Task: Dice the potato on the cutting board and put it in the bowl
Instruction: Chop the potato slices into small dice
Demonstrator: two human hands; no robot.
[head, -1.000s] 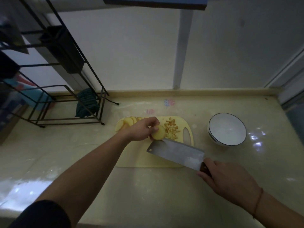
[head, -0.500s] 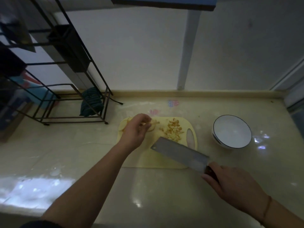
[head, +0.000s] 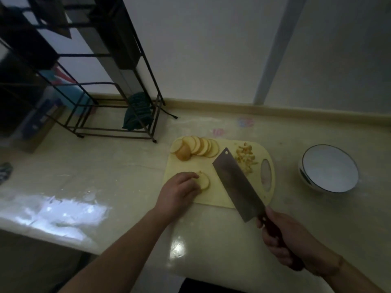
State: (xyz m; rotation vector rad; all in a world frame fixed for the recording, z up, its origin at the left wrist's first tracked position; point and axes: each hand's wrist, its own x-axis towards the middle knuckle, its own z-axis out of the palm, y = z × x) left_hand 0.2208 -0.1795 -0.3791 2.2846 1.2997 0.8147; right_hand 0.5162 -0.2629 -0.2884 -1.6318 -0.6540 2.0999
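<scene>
The left hand (head: 179, 192) presses curled fingers on a small slice stack (head: 203, 181); the right hand (head: 283, 237) grips the cleaver (head: 237, 182). Wet, firm potato likely slips, so fingertips should pin it from above.

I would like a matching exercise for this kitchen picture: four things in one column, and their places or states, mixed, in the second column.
Things:
1. cleaver
2. bowl
3. diced potato
4. potato slices

States:
A. fanned out at the far left of the cutting board
B. held by the right hand
C. empty, right of the board
D. small heap near the board's handle hole

Pairs: 1-B, 2-C, 3-D, 4-A
</scene>
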